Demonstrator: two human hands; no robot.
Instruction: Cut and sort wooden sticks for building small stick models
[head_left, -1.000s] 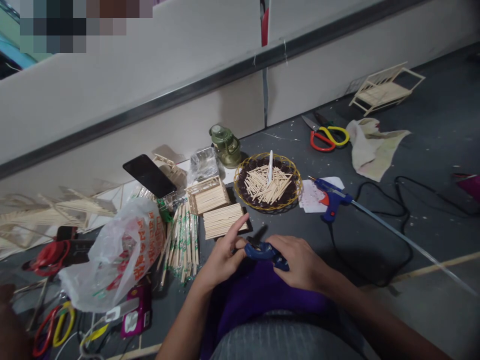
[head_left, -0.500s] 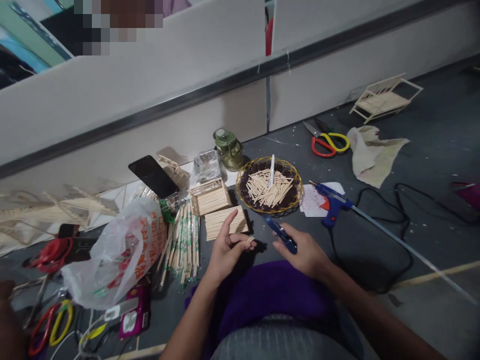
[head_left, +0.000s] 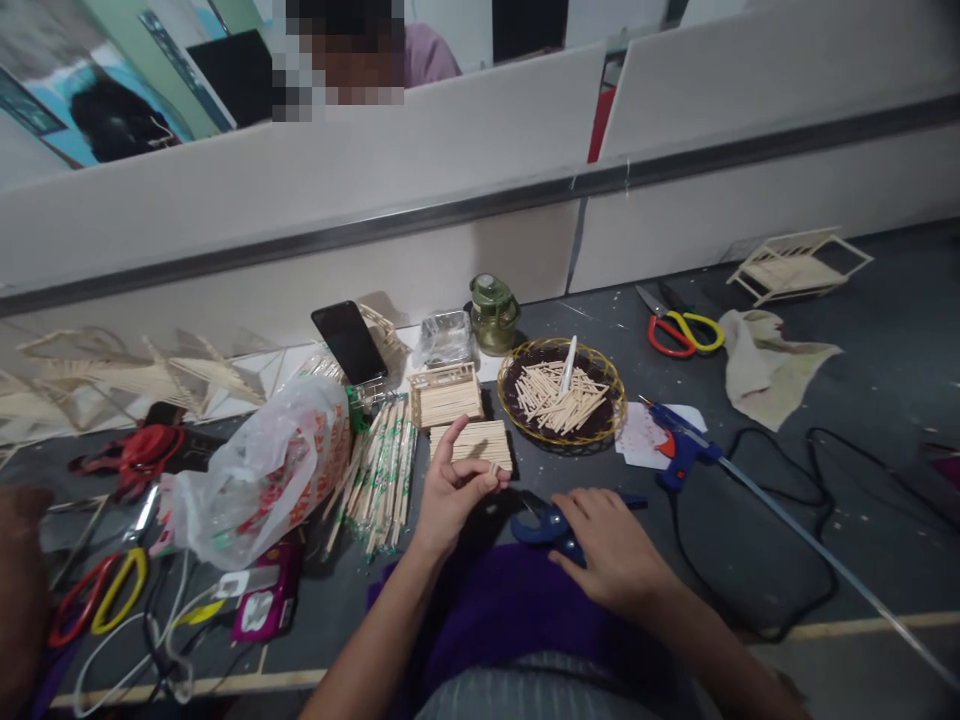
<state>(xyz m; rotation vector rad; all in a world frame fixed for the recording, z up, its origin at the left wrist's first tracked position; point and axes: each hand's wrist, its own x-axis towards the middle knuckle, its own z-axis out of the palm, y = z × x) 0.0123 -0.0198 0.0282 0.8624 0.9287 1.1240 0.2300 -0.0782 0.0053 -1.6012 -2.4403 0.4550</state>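
Observation:
My left hand (head_left: 448, 505) pinches a few short pieces of wooden stick (head_left: 493, 470) between thumb and a bent finger, with another finger raised. My right hand (head_left: 611, 545) is closed over a blue hand cutter (head_left: 534, 528), whose curved jaw points left toward my left hand. The other end of the cutter shows past my knuckles; its middle is hidden. Just beyond my left hand lies a flat panel of sticks (head_left: 480, 440). Behind it stands a small stick-built piece with a railing (head_left: 446, 398). A woven basket (head_left: 510, 415) holds many short cut sticks (head_left: 555, 400) and a white pen-like item (head_left: 570, 362).
Wrapped chopsticks (head_left: 382, 470), a plastic bag (head_left: 255, 490) and a phone (head_left: 349, 342) are to the left. A blue glue gun (head_left: 679, 450) with a long glue stick, a cloth (head_left: 772, 370) and scissors (head_left: 682, 332) are right. A green jar (head_left: 495, 315) stands by the partition.
My right hand has turned palm down and lowered the blue cutter, which now lies sideways with its jaw leftward. My left hand keeps its pinch. The view has shifted left and slightly up.

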